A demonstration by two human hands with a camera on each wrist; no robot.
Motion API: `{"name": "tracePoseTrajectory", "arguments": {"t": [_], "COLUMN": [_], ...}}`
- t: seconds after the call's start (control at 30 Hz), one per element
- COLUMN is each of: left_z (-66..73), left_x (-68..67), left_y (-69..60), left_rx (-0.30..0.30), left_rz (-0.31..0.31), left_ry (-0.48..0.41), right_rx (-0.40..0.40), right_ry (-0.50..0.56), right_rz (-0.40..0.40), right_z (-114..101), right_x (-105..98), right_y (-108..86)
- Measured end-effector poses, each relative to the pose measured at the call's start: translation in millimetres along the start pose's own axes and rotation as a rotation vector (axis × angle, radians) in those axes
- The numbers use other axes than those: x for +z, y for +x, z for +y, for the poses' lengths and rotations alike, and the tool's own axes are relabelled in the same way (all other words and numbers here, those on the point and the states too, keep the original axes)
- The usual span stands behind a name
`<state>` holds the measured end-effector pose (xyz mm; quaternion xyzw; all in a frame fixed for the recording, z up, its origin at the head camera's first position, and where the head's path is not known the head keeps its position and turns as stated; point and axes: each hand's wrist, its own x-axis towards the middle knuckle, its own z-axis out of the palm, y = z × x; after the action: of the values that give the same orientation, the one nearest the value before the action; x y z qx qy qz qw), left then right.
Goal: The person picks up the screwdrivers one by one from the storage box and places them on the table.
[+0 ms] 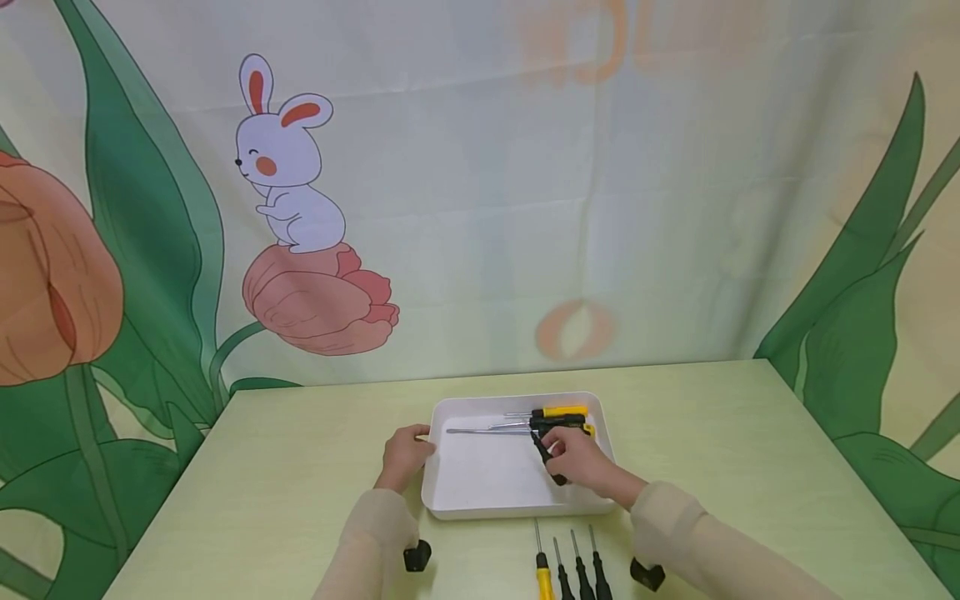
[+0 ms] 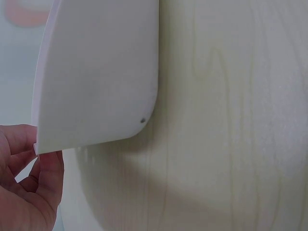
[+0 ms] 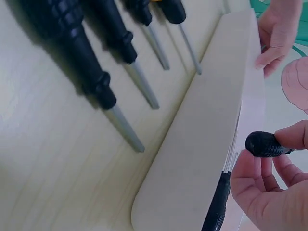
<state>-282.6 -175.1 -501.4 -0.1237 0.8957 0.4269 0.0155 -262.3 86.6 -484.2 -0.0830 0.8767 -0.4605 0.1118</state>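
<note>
1. Head view, background: printed cloth backdrop (image 1: 465, 208) with a white rabbit (image 1: 292, 162) on a pink tulip (image 1: 322, 300), rising behind a pale wood-grain table (image 1: 285, 475).
2. Head view, centre: white tray (image 1: 480, 479) on the table. Left hand (image 1: 405, 458) at its left rim; right hand (image 1: 581, 460) over its right part, thumb and fingers closed on the handle of a black screwdriver (image 1: 542, 451) inside the tray. Just beyond lie a yellow-and-black screwdriver (image 1: 566, 411) and further dark handles, partly covered by the right hand; which blade belongs to the held handle cannot be told.
3. Head view, foreground: between tray and person, a yellow-handled screwdriver (image 1: 543, 575) and three black-handled screwdrivers (image 1: 582, 579) form a row, tips toward the tray. Light sleeves (image 1: 367, 542) flank the row, a black wrist device (image 1: 417, 556) below the left one.
4. Left wrist view: left fingers bent around the tray's rim at a corner, clamped on it. The outer wall, marked by a dark speck (image 2: 143, 120), hides the interior.
5. Right wrist view: right thumb and fingertips pinch the black handle above the tray's near wall, which partly blocks sight of another tray handle (image 3: 219, 204). Outside, the row's blades point toward this wall; the left hand appears at the far end.
</note>
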Motion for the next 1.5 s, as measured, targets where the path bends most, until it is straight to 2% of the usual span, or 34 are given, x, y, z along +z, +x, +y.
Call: {"name": "tracePoseTrajectory", "arguments": {"t": [0.1, 0.37, 0.63, 1.13, 1.5], "left_z": [0.0, 0.8, -0.3, -0.3, -0.7], "left_x": [0.6, 0.8, 1.2, 0.7, 0.2], "left_y": [0.6, 2.3, 3.6, 1.7, 0.8], "left_rx": [-0.004, -0.007, -0.007, -0.009, -0.004], "left_rz": [0.003, 0.009, 0.003, 0.005, -0.009], "left_ry": [0.004, 0.007, 0.007, 0.003, -0.001], "right_rx": [0.059, 0.150, 0.163, 0.220, 0.264], "right_ry": [0.094, 0.249, 0.377, 0.408, 0.408], "right_rz": [-0.016, -0.049, -0.131, -0.228, -0.265], "right_z": [-2.4, -6.9, 0.4, 3.7, 10.5], "right_x": [-2.7, -10.6, -17.5, -23.7, -25.0], "right_y": [-3.6, -11.9, -19.2, -42.1, -61.9]}}
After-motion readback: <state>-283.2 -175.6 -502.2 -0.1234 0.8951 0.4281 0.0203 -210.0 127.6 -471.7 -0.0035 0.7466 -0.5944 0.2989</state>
